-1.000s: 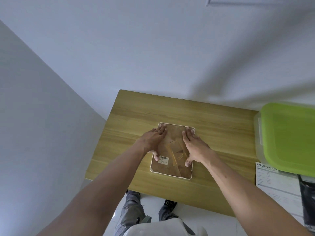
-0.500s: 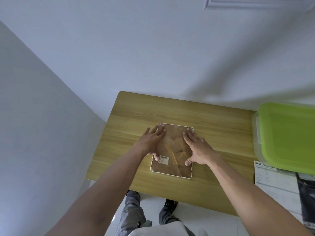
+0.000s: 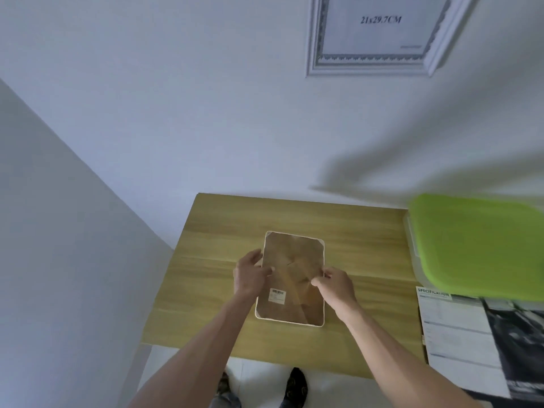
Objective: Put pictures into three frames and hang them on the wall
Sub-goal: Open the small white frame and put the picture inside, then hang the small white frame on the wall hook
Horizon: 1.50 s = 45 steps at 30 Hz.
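Note:
A small white-edged picture frame (image 3: 294,251) lies face down on the wooden table (image 3: 362,248), its brown back board up, with a barcode sticker near the lower left. My left hand (image 3: 250,275) grips the frame's left edge, thumb on the back board. My right hand (image 3: 335,282) holds the right edge, fingers pinched on the back near the middle. Higher on the wall hangs a white ornate frame (image 3: 374,39) with a "21x29.7CM" insert; its top is cut off by the view.
A clear storage box with a green lid (image 3: 479,245) stands at the table's right end. In front of it lies a printed "Specification" sheet (image 3: 453,328) with a dark photo. White walls meet in a corner at the left. My feet show below the table's near edge.
Both hands were pressing flat on the back board; now they have slid out to the frame's left and right edges and curled around them. The view has tilted up, showing the hung frame.

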{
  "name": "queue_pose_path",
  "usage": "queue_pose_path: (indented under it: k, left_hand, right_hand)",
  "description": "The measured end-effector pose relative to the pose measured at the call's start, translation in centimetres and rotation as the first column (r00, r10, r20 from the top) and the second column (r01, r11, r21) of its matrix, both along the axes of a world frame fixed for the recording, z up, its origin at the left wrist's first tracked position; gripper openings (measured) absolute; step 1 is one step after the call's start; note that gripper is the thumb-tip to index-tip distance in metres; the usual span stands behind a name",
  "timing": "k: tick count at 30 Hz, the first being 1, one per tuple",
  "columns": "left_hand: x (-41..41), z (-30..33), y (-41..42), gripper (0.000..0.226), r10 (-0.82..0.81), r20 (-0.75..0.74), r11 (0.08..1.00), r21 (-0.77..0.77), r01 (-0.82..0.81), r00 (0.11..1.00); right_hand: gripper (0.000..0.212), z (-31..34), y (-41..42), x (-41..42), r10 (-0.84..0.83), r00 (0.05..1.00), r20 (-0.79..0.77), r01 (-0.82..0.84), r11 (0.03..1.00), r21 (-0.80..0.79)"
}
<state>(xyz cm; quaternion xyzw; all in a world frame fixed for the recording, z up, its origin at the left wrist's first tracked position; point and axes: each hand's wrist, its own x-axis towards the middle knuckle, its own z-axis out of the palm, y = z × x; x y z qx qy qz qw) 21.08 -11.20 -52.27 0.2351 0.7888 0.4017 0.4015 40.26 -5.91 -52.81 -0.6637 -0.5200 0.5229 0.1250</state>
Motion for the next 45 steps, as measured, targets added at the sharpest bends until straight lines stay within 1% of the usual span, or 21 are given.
queue_pose_path:
  k: [1,3,6,7,9,12,15,18,20,22,24,26,28,31,32,35,37,39,41,43,45]
  left_hand:
    - [0.1,0.7,0.2,0.065,0.049,0.022,0.999,0.008,-0.049,0.999]
    - [0.1,2.0,0.8,0.056,0.06,0.039,0.998,0.012,-0.061,0.997]
    - [0.2,5.4,1.7,0.025,-0.011,0.053,0.999,0.048,0.008,0.999]
    - [0.2,6.6,2.0,0.02,-0.021,0.04,0.997,0.073,0.018,0.999]
    - [0.0,9.0,2.6,0.02,-0.039,0.012,0.988,0.147,0.037,0.999]
    - [0.1,12.6,2.9,0.016,-0.095,-0.034,0.959,0.265,0.1,0.995]
    - [0.7,15.7,2.6,0.009,-0.127,-0.16,0.915,0.361,0.178,0.979]
    - [1.4,18.3,2.3,0.01,-0.055,-0.283,0.875,0.448,0.183,0.958]
    - [2.0,19.9,1.9,0.017,-0.01,-0.349,0.857,0.48,0.188,0.937]
    - [2.8,21.5,1.4,0.022,0.034,-0.411,0.841,0.504,0.196,0.911]
    - [3.6,22.9,0.8,0.021,0.055,-0.462,0.826,0.519,0.22,0.885]
    - [4.3,24.0,0.1,0.014,0.062,-0.547,0.803,0.524,0.284,0.835]
    - [5.0,24.9,-0.5,0.003,0.035,-0.605,0.767,0.526,0.366,0.796]
    - [6.1,26.6,-1.2,0.021,-0.099,-0.615,0.717,0.501,0.484,0.783]
    - [6.2,27.1,-1.3,0.024,-0.091,-0.637,0.702,0.505,0.503,0.766]
    - [5.8,28.5,-1.0,0.036,0.057,-0.725,0.655,0.546,0.522,0.687]
    - [5.0,29.7,-0.3,0.05,0.119,-0.754,0.69,0.531,0.492,0.646]
    - [4.3,31.4,0.5,0.063,0.109,-0.748,0.744,0.498,0.446,0.654]
    - [4.0,33.6,1.5,0.064,0.056,-0.705,0.755,0.493,0.432,0.707]
    - [4.3,35.9,2.4,0.053,-0.015,-0.624,0.722,0.534,0.44,0.781]
    - [5.5,38.0,3.2,0.041,-0.099,-0.554,0.653,0.591,0.474,0.827]
  right_hand:
    - [0.019,0.8,0.2,0.2,-0.031,0.999,-0.022,0.031,0.999,0.017]
    - [0.017,2.9,0.5,0.3,-0.086,0.994,-0.075,0.09,0.995,0.052]
    - [0.027,6.1,1.1,0.4,-0.116,0.978,-0.17,0.137,0.984,0.113]
    - [0.03,6.8,1.4,0.5,-0.112,0.975,-0.192,0.14,0.98,0.139]
    - [0.041,8.4,2.1,0.5,-0.096,0.969,-0.227,0.14,0.972,0.187]
    - [0.046,11.5,2.5,0.1,-0.046,0.977,-0.209,0.105,0.953,0.283]
    - [0.051,15.7,2.4,-1.3,0.012,0.984,-0.179,0.067,0.902,0.426]
    - [0.049,20.6,1.9,-3.2,0.099,0.974,-0.203,0.029,0.836,0.548]
    - [0.044,23.8,1.4,-4.5,0.139,0.965,-0.224,0.027,0.794,0.608]
    - [0.042,26.5,0.7,-5.4,0.137,0.953,-0.27,0.065,0.777,0.626]
    - [0.038,28.4,0.1,-5.7,0.126,0.947,-0.296,0.1,0.76,0.642]
    - [0.039,29.7,-0.4,-5.4,0.104,0.937,-0.333,0.148,0.746,0.65]
    - [0.038,30.5,-0.6,-4.5,0.052,0.92,-0.389,0.219,0.755,0.618]
    - [0.035,31.6,-0.6,-2.2,-0.002,0.89,-0.456,0.3,0.755,0.583]
    - [0.037,32.1,-0.6,-1.3,-0.009,0.878,-0.479,0.318,0.757,0.571]
    - [0.035,34.1,-0.5,1.7,0.034,0.819,-0.573,0.344,0.769,0.538]
    - [0.039,35.6,-0.5,3.8,0.077,0.797,-0.599,0.331,0.774,0.54]
    - [0.041,36.8,-0.2,6.0,0.106,0.798,-0.593,0.324,0.755,0.571]
    - [0.042,38.0,0.4,8.0,0.114,0.794,-0.598,0.347,0.723,0.598]
    - [0.043,39.2,1.2,9.9,0.115,0.788,-0.605,0.376,0.688,0.621]
    - [0.042,40.7,2.0,11.8,0.126,0.779,-0.614,0.396,0.661,0.637]
